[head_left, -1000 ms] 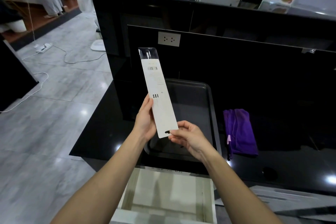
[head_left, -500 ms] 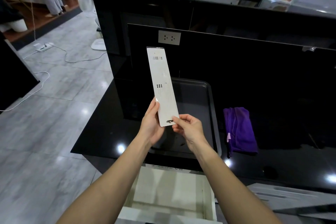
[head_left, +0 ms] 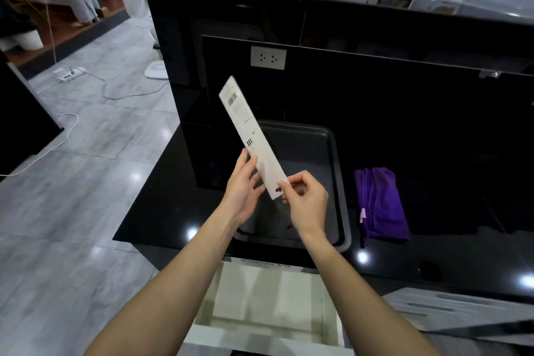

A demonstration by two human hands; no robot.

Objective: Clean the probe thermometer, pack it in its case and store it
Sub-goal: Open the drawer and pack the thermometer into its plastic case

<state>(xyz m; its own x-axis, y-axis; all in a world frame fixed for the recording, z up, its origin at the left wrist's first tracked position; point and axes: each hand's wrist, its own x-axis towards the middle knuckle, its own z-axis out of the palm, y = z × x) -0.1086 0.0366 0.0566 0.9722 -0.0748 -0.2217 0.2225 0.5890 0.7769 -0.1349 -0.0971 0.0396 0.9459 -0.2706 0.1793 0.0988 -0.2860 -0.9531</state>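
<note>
A long, flat white thermometer case (head_left: 250, 136) with printed labels and a barcode hangs above the black sink (head_left: 338, 153), its top end leaning to the upper left. My left hand (head_left: 242, 191) holds its lower left edge, fingers lying along the back. My right hand (head_left: 306, 199) pinches the bottom corner by the hang hole. The probe thermometer itself is hidden. A purple cloth (head_left: 381, 205) lies folded on the black counter (head_left: 161, 211) to the right of the sink. An open white drawer (head_left: 268, 309) sits below the counter in front of me.
A black raised backsplash with a white power socket (head_left: 268, 58) stands behind the sink. A second drawer front (head_left: 462, 315) shows at the lower right. Grey tiled floor with a power strip (head_left: 68, 74), cables and a fan base (head_left: 156, 71) lies to the left.
The case has tilted from nearly upright to leaning up-left and has come lower over the sink. Both hands kept their hold at its bottom end.
</note>
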